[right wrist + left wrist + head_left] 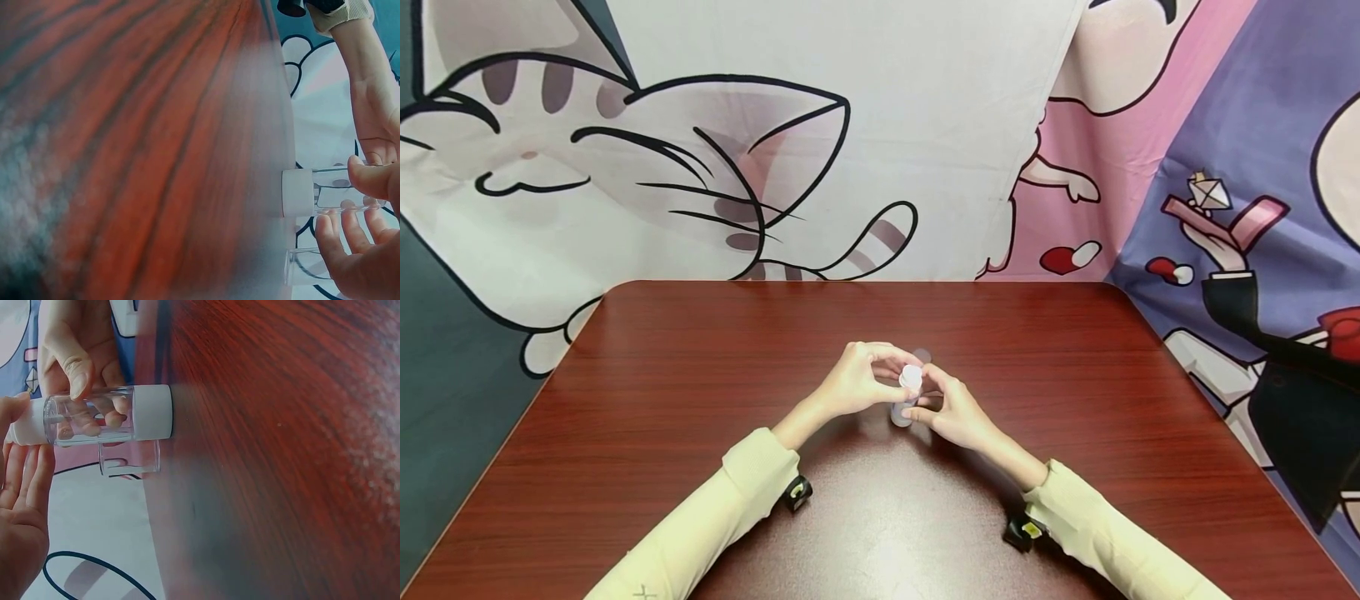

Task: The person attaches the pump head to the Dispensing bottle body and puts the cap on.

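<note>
Well, the small, clear, round bottle of hard-looking plastic (97, 419) has a smooth white top (912, 377) and a thick white bottom (153, 412). It looks light, so a soft pinch should be enough to hold it. It could be glass, though; I cannot tell for sure. Its sides look stiff and slick, so it may slip or spin if the fingers press too little, and a hard bump might crack it. The best place to take hold seems to be the middle of the clear side, with the thumb facing the other fingers. The white top looks like a good spot for a second pinch.

The bottle is upright, between the fingers of both hands. The fingers of the left hand (853, 379) pinch the white top. The fingers of the right hand (957, 414) bend round the clear side, lower down than the left ones. The right fingers show through the bottle, across from their thumb. Both grips are narrow, about as wide as the bottle. The white bottom pokes out below the right fingers and seems to rest on the shiny red-brown wooden bench (700, 358). A clear, round piece like a little cup (132, 457) stands just past the fingers, behind the bottle, and I see no finger holding it.
</note>
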Demonstrator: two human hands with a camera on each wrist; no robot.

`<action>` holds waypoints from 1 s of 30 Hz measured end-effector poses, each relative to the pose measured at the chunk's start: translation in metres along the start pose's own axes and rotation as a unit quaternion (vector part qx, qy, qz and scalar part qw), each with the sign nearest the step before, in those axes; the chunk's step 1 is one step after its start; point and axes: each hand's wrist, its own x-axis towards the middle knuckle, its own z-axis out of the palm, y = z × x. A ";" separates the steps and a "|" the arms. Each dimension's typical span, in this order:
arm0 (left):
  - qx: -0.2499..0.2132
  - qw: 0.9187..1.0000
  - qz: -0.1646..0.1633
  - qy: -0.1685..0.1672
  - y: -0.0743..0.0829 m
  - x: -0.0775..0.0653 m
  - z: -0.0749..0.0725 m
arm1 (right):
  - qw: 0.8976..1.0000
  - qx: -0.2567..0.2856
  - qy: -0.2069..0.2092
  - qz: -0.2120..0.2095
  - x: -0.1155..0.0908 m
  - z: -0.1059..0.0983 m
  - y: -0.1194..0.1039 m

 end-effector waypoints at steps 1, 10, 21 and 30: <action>-0.001 1.000 -0.002 0.001 0.000 0.000 0.000 | 1.000 0.002 0.000 -0.002 0.000 0.000 0.000; -0.005 1.000 -0.022 0.011 0.001 -0.003 0.001 | 1.000 0.003 0.005 -0.006 0.000 0.001 0.002; -0.004 0.999 -0.039 0.038 0.033 -0.008 0.003 | 1.000 -0.001 0.017 0.002 -0.001 0.002 0.002; -0.005 0.998 -0.035 0.045 0.032 -0.008 0.005 | 1.000 0.005 0.026 0.005 -0.003 0.004 -0.001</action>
